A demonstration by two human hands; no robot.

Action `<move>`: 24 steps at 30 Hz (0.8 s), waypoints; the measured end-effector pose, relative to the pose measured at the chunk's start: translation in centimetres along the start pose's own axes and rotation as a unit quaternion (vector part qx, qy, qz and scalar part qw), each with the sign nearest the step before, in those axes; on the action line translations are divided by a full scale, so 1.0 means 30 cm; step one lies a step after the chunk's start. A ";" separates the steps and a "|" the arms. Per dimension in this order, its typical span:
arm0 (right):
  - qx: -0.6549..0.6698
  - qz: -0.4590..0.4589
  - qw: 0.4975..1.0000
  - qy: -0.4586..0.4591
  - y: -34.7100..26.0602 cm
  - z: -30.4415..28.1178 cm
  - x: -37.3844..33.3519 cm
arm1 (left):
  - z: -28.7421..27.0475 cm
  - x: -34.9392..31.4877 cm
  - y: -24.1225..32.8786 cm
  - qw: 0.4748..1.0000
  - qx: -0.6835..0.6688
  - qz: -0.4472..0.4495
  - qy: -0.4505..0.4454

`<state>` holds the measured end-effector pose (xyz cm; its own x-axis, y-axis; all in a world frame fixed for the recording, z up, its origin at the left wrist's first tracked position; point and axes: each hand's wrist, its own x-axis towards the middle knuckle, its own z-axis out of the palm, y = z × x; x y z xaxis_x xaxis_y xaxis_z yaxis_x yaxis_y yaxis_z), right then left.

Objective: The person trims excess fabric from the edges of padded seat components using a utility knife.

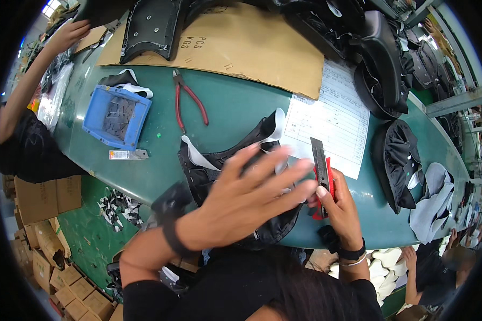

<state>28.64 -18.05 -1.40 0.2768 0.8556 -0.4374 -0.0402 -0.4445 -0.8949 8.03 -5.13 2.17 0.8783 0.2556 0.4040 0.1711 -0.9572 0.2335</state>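
My right hand point(341, 211) is wrapped round a red utility knife point(320, 160), its long dark blade extended and pointing away from me. My left hand point(246, 195) is spread with nothing in it, its fingertips smeared by motion. Under that hand a black leather-like cover point(254, 136) with white fabric edges lies on the table's near side. The hand hides much of the cover, and I cannot tell whether they touch. Beyond it lie red-handled cutting pliers point(178, 101). A blue bin point(93, 109) of small grey pieces stands to the left.
A cardboard sheet point(241, 40) and a printed paper point(326, 123) cover the far part of the green table. Black padded parts point(383, 64), a gathered black cover point(393, 160) and grey cloth point(434, 206) lie right. A co-worker's arm point(43, 64) reaches in left. Cartons point(80, 291) stand on the floor.
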 end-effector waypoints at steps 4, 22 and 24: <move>-0.156 -0.010 0.985 0.067 -0.027 0.000 -0.064 | 0.132 -0.009 -0.068 0.994 -0.059 -0.022 -0.089; -0.568 -0.156 0.802 -0.097 -0.134 0.048 -0.099 | 0.146 -0.060 -0.079 0.947 -0.231 -0.208 0.083; -0.565 -0.154 0.807 -0.076 -0.096 0.033 -0.195 | 0.133 -0.060 -0.078 0.938 -0.250 -0.222 0.095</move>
<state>26.19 -21.51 3.64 -0.0175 0.9562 -0.2923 0.9327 -0.0897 -0.3493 7.83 -3.88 -2.63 0.6672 0.6781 0.3081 0.2285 -0.5801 0.7818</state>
